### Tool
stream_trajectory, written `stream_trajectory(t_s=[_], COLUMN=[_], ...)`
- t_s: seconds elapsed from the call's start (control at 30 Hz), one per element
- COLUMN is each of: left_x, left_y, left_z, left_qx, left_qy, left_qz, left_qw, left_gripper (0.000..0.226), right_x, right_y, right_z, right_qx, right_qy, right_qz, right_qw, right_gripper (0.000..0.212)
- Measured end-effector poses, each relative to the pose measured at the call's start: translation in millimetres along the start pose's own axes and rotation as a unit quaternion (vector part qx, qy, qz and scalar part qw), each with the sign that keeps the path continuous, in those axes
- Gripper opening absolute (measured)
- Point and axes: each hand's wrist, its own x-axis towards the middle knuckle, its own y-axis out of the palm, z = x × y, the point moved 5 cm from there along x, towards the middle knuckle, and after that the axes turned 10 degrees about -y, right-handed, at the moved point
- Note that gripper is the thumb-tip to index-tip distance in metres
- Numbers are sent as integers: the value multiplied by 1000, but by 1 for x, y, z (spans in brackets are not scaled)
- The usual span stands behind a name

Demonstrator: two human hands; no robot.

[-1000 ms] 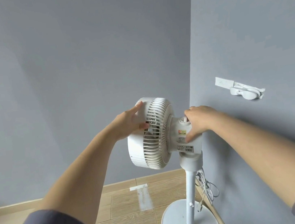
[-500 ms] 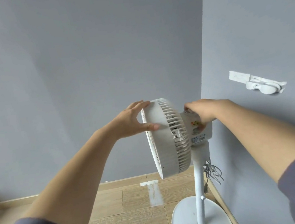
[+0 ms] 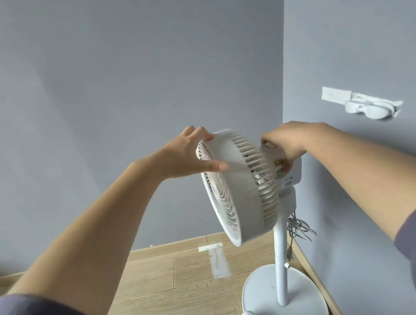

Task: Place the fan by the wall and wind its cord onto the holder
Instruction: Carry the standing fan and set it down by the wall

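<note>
The fan [image 3: 243, 187] stood in the far right corner beside the wall [image 3: 360, 29]. The left hand [image 3: 187, 152] clasped its grille rim; the right hand [image 3: 286, 141] gripped its motor housing.

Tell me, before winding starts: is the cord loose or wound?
Loose: the cord hangs bunched beside the fan pole; the wall holder is bare.

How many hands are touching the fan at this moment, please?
2. The left hand holds the front rim of the fan head. The right hand grips the motor housing behind the grille, near the corner of the wall.
</note>
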Motion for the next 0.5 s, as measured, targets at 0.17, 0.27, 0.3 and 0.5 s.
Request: stream_trajectory(t_s=[0.17, 0.27, 0.3, 0.5], left_x=[11, 13, 13, -1], left_y=[-2, -1, -2, 1], left_z=[28, 35, 35, 2], left_qx=[21, 19, 18, 9], left_qy=[-48, -58, -59, -34], left_qz=[54, 76, 76, -9], left_qw=[997, 995, 995, 999], left_gripper=[93, 97, 98, 87], right_x=[-1, -1, 0, 4], right_y=[-7, -10, -10, 1], right_z=[17, 21, 21, 10], right_qx=[-45, -50, -52, 0], right_qy=[5, 9, 9, 10], right_qz=[-1, 0, -1, 3], right_qw=[999, 999, 999, 1000], right_gripper=[83, 86, 86, 81])
